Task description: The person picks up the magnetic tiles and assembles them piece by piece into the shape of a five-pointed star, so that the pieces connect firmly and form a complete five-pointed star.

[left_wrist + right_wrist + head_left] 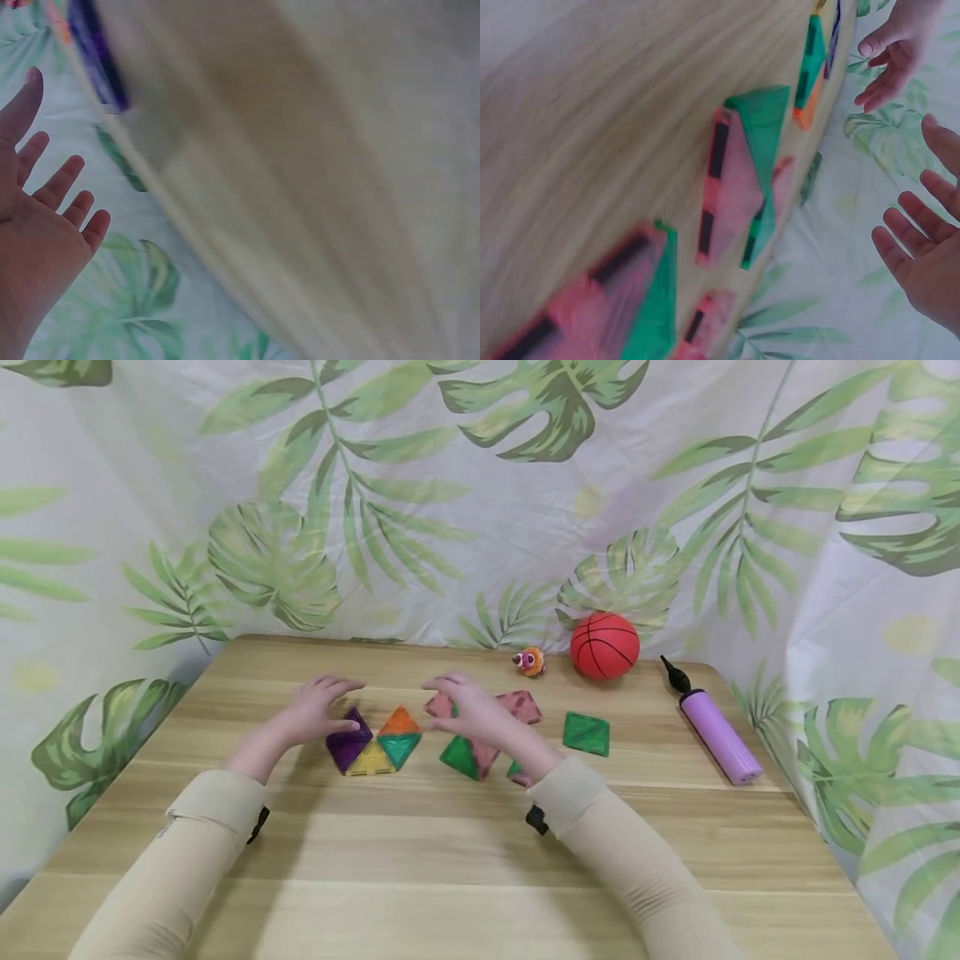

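Observation:
My left hand [309,712] hovers above the wooden table beside a cluster of flat translucent tiles: purple [348,750], yellow [371,760], orange [400,722] and teal [398,748]. Its fingers are spread and hold nothing, as the left wrist view also shows. My right hand [480,708] is over a second group, with pink tiles [522,705] and green tiles [459,757] lying around and partly hidden under it. In the right wrist view the right hand [922,259] has spread fingers with nothing in them. Pink tiles [727,191] there show dark strips along their edges.
A green square tile [587,733] lies right of the second group. Farther back sit a small orange-and-pink toy [530,662] and a red basketball [604,647]. At the right lies a purple hand pump [720,737] with a black nozzle. A leaf-patterned cloth [510,527] hangs behind the table.

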Demonstrator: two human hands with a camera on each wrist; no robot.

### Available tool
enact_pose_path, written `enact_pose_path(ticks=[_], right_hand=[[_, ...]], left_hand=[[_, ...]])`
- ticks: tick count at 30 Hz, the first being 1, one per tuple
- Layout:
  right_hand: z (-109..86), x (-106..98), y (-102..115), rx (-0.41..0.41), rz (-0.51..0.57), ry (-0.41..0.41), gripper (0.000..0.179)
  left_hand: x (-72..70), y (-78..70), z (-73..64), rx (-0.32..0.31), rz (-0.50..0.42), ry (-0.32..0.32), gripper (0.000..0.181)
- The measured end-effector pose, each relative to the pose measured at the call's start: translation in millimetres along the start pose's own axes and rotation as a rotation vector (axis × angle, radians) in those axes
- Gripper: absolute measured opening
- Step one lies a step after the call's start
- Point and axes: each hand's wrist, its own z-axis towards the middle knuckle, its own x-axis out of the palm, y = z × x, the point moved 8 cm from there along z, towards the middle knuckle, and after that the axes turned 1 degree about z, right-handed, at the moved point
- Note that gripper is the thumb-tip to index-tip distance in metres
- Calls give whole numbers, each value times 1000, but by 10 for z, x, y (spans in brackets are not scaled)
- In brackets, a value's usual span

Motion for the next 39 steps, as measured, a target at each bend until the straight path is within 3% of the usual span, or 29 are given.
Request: enact_pose_path(ticks=[6,10,14,21,31,39], right_hand=[[242,344,-124,52,13,60,60],[348,578,-171,110,44,112,64],[420,735,-174,154,-57,162,68],[507,837,-237,158,-163,194,75],[480,941,-324,192,-110,324,76],[451,915,-314,151,-83,284,68]], left_hand=[[137,248,-16,-89,-1,74,76],[232,340,-11,-101,22,121,71],[275,346,6,-101,24,144,63],[259,320,-14,-116,-5,164,59],[286,287,-26,-70,-6,162,57],[296,221,-24,-24,-52,137,55]])
